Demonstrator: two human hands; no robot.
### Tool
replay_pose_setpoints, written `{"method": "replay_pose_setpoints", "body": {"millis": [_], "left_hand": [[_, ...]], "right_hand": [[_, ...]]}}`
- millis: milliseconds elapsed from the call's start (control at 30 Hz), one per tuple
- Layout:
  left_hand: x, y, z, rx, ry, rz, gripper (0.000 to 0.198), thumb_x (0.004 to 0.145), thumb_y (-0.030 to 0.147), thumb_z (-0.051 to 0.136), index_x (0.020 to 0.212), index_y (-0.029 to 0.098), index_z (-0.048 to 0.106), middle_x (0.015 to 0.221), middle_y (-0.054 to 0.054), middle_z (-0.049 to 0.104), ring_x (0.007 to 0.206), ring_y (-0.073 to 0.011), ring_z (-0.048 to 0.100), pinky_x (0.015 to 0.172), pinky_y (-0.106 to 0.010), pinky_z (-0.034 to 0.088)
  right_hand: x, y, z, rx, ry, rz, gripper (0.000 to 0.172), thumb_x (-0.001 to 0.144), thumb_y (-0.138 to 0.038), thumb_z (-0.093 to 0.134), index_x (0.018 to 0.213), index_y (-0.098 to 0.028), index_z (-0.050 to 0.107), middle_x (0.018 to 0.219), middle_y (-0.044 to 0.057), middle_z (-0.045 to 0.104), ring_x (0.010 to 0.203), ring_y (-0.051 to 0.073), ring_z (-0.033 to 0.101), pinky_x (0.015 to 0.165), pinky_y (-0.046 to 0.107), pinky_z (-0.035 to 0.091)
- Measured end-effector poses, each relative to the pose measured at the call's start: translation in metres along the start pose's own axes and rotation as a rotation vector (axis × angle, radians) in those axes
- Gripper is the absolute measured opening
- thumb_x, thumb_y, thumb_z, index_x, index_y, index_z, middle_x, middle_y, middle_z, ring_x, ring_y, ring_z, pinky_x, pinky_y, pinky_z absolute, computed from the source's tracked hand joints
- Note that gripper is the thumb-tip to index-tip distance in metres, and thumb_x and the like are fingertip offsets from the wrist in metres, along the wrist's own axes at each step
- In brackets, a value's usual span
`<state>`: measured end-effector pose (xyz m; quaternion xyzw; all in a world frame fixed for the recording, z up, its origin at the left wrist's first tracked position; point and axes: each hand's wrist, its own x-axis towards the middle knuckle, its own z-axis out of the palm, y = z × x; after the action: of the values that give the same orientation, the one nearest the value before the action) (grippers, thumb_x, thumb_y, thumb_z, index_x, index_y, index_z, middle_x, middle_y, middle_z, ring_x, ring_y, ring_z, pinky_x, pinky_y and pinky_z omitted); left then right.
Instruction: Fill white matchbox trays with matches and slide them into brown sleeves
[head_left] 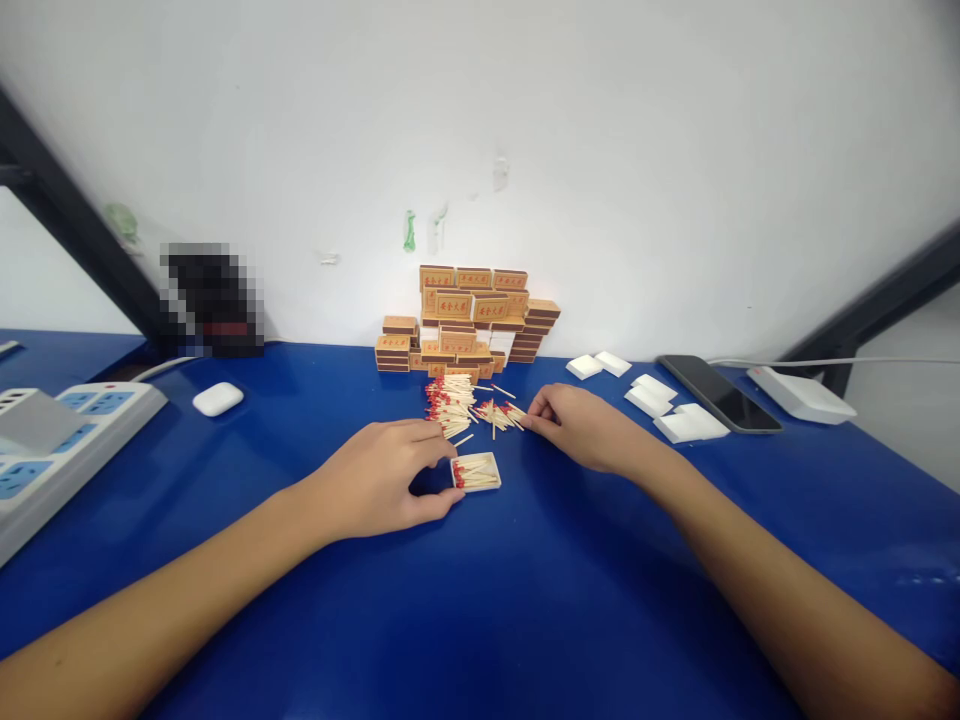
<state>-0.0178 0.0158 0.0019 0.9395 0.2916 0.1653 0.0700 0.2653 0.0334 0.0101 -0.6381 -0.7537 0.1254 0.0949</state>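
My left hand holds a small white matchbox tray by its left end, thumb at the near corner and fingers at the far one. Red-tipped matches lie inside the tray. My right hand is closed in a pinch at the right edge of a small loose heap of matches, its fingertips on the match ends. Left of that heap is a larger pile of matches, partly behind my left fingers. Orange-brown matchboxes stand stacked against the wall behind the piles.
White tray-like pieces lie on the blue table to the right, beside a dark phone and a white box-shaped device. At left are a white earbud case and a power strip. A white wall rises behind.
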Motion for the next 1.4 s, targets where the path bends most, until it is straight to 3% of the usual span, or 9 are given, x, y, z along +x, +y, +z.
{"method": "replay_pose_setpoints", "body": {"millis": [533,733,833,967,1133,1400], "left_hand": [[0.000,0.000,0.001,0.004,-0.005,-0.005,0.028,0.097,0.041,0.063,0.108,0.019,0.075,0.088,-0.002,0.069,0.082,-0.0198,0.066,0.071,-0.033,0.051],[0.000,-0.001,0.000,-0.009,-0.002,-0.001,0.027,0.097,0.040,0.063,0.105,0.017,0.075,0.087,-0.003,0.068,0.079,-0.0191,0.065,0.068,-0.032,0.050],[0.000,-0.001,0.000,-0.005,0.010,0.002,0.026,0.096,0.040,0.064,0.104,0.018,0.075,0.086,-0.002,0.068,0.078,-0.0185,0.065,0.068,-0.032,0.049],[0.000,-0.002,0.001,-0.003,0.018,0.001,0.024,0.096,0.040,0.065,0.102,0.018,0.074,0.085,-0.002,0.068,0.078,-0.0182,0.064,0.068,-0.031,0.049],[0.000,-0.001,0.000,-0.014,0.015,-0.005,0.023,0.094,0.039,0.067,0.100,0.017,0.074,0.086,-0.002,0.068,0.078,-0.0177,0.064,0.068,-0.031,0.049],[-0.001,-0.001,0.003,-0.013,0.016,0.010,0.023,0.095,0.040,0.066,0.101,0.018,0.072,0.086,-0.001,0.068,0.080,-0.0180,0.064,0.069,-0.032,0.050]], "right_hand": [[-0.003,0.000,-0.001,0.086,-0.065,0.009,0.022,0.099,-0.037,0.057,0.088,-0.020,0.065,0.088,0.007,0.071,0.075,0.021,0.062,0.066,0.031,0.040],[-0.007,-0.002,-0.010,0.111,-0.025,-0.006,0.021,0.101,-0.033,0.052,0.091,-0.019,0.064,0.088,0.007,0.069,0.074,0.020,0.060,0.067,0.032,0.040],[-0.013,-0.005,-0.016,0.152,-0.017,-0.107,0.020,0.103,-0.034,0.050,0.096,-0.019,0.063,0.093,0.006,0.068,0.079,0.020,0.059,0.071,0.032,0.041],[-0.023,-0.019,-0.017,0.257,-0.107,-0.298,0.025,0.106,-0.040,0.049,0.095,-0.021,0.060,0.095,0.004,0.065,0.084,0.019,0.058,0.075,0.032,0.043],[-0.035,-0.038,-0.007,0.259,-0.197,-0.382,0.023,0.109,-0.035,0.047,0.093,-0.021,0.057,0.097,0.002,0.065,0.083,0.017,0.057,0.075,0.031,0.043],[-0.039,-0.049,0.010,-0.006,-0.093,-0.447,0.015,0.107,-0.023,0.054,0.094,-0.018,0.060,0.102,0.006,0.065,0.087,0.019,0.061,0.073,0.032,0.041]]}}
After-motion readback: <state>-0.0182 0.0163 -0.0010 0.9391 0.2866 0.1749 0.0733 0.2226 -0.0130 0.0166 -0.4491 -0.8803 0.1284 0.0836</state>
